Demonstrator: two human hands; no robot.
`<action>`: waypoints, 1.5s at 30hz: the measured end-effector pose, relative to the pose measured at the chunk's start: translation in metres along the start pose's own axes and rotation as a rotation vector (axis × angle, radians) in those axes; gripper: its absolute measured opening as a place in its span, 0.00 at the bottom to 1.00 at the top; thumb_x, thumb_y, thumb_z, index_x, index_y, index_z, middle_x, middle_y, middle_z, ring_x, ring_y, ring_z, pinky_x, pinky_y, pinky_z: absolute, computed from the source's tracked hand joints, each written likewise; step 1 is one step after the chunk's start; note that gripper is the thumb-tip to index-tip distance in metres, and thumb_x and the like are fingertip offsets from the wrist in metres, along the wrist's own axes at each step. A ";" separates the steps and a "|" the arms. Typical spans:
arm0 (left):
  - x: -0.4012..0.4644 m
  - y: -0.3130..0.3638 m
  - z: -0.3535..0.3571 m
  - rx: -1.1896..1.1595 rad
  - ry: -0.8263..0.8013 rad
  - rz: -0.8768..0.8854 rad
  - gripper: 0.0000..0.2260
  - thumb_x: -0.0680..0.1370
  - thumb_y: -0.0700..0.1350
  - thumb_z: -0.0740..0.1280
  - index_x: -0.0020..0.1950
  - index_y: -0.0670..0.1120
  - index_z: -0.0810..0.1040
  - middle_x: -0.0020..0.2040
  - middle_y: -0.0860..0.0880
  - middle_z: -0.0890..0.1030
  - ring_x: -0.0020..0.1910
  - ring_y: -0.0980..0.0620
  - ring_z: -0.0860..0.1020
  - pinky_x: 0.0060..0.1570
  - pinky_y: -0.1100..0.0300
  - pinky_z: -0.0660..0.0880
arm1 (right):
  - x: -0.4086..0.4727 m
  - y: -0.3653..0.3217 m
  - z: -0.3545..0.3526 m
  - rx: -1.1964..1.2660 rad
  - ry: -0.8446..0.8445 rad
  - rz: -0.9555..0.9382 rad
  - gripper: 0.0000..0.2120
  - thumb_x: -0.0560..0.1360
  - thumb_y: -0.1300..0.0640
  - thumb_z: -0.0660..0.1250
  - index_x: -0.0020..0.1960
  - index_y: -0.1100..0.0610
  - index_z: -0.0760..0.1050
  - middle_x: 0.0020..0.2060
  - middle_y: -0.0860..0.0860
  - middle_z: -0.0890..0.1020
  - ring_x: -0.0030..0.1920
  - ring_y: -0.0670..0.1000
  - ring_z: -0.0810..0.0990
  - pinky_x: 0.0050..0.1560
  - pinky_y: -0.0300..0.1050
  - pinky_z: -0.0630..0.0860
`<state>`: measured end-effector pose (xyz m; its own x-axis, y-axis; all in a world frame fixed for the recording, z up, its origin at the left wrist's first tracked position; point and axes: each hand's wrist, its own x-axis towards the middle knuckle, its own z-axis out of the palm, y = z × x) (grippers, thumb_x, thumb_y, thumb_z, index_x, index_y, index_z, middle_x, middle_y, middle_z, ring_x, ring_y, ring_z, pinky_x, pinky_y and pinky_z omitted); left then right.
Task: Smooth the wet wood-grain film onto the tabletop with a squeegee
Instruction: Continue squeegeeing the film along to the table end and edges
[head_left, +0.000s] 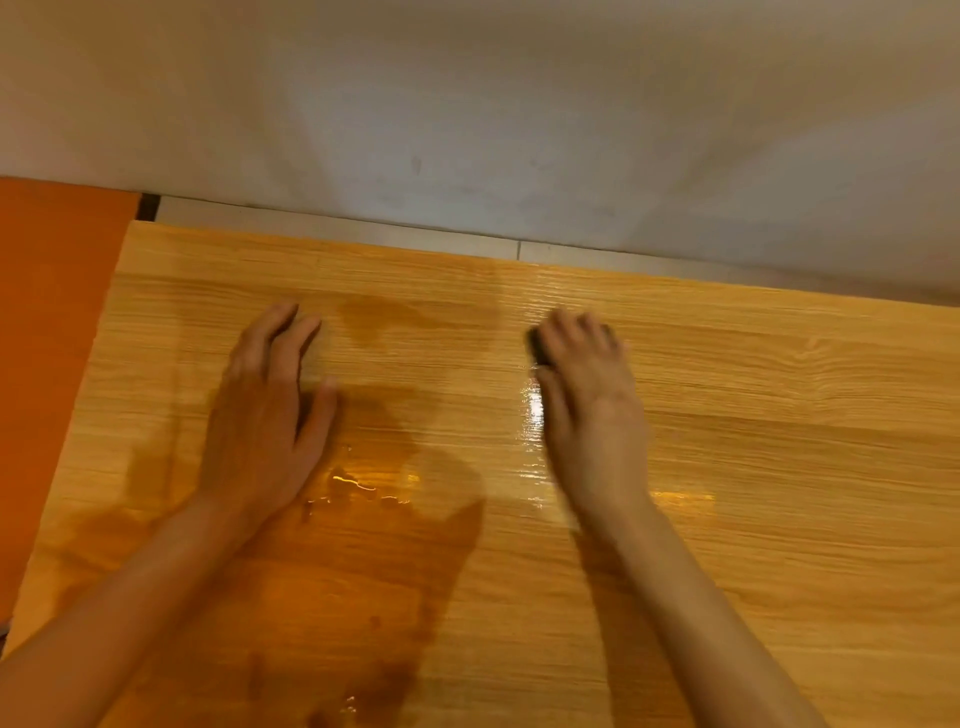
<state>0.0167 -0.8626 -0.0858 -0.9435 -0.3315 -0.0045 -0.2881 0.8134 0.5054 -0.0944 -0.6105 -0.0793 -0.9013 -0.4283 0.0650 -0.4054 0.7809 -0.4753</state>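
Pressing my left hand (265, 410) flat on the wood-grain film (727, 441), I have the fingers straight and close together, the thumb angled out to the side, the palm down on the sheet and nothing held in it. My right hand (592, 405) lies further to the right on the same sheet, blurred, with its fingers curled over a small dark object, the squeegee (540, 349), which shows only as a dark block peeking out at the left of my fingertips (most of it is hidden under the hand, so I cannot tell its shape). The thumb lies along the near side of it, and the tool sits against the film.

The film covers the tabletop from the near edge of the view to its far edge. It is wet: a dark damp patch (363, 571) spreads between my forearms and down toward me, a smaller damp stain (374, 317) sits just beyond my left fingers, and glossy streaks of water (532, 415) shine just left of my right hand. Small beads of water glint near my left wrist.

At the left, the orange tabletop (47, 322) shows bare beside the film's edge. Beyond the far edge runs a pale tiled strip (363, 228), and above it a grey-white wall (467, 104).
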 end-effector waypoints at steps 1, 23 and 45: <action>0.006 -0.002 0.000 0.004 0.001 -0.008 0.27 0.82 0.54 0.55 0.76 0.38 0.66 0.77 0.38 0.64 0.76 0.38 0.63 0.73 0.42 0.63 | -0.002 0.017 -0.011 0.002 0.041 0.100 0.18 0.82 0.58 0.60 0.71 0.56 0.71 0.73 0.52 0.69 0.76 0.54 0.61 0.78 0.50 0.53; 0.014 -0.015 0.002 0.052 -0.004 0.010 0.26 0.80 0.53 0.57 0.75 0.42 0.67 0.78 0.44 0.63 0.77 0.41 0.63 0.71 0.40 0.66 | 0.046 -0.027 0.021 -0.075 0.150 0.312 0.20 0.84 0.57 0.53 0.75 0.58 0.63 0.76 0.53 0.62 0.78 0.55 0.54 0.78 0.55 0.50; 0.015 -0.013 0.002 0.036 0.031 -0.010 0.26 0.80 0.53 0.58 0.75 0.41 0.69 0.78 0.42 0.65 0.76 0.41 0.65 0.71 0.44 0.66 | 0.115 -0.057 0.045 -0.110 -0.089 -0.182 0.16 0.83 0.52 0.53 0.67 0.58 0.70 0.60 0.57 0.74 0.51 0.56 0.76 0.50 0.48 0.70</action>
<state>0.0054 -0.8767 -0.0942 -0.9352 -0.3536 0.0180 -0.3034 0.8266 0.4740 -0.1680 -0.7244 -0.0839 -0.7969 -0.6011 0.0607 -0.5783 0.7300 -0.3643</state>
